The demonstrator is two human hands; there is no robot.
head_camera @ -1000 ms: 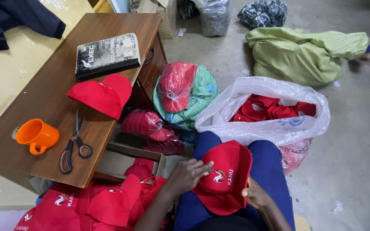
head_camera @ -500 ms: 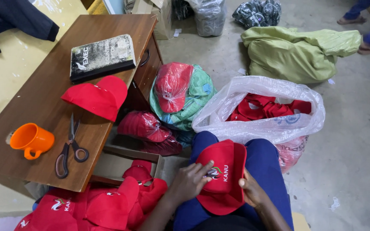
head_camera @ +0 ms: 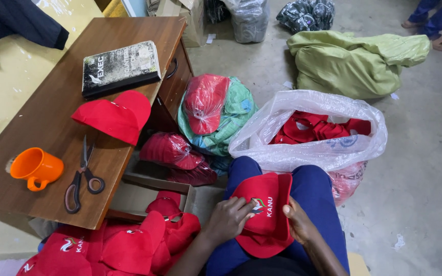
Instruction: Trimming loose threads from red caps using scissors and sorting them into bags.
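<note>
Fingers point(head_camera: 241, 207) of both hands on red cap point(head_camera: 264, 214); lap

Clear plastic bag point(head_camera: 310, 148) full of red caps sits on the floor, just beyond the knees. Left of it, a green bag point(head_camera: 234, 115) with a plastic-wrapped red cap bundle point(head_camera: 204, 101) on top (more wrapped bundles point(head_camera: 172, 152) below). Olive-green sack point(head_camera: 351, 64) farther back. Cardboard box point(head_camera: 193, 20) by the bench point(head_camera: 37, 128). Grey and dark plastic bags point(head_camera: 251, 18) at top.
</note>
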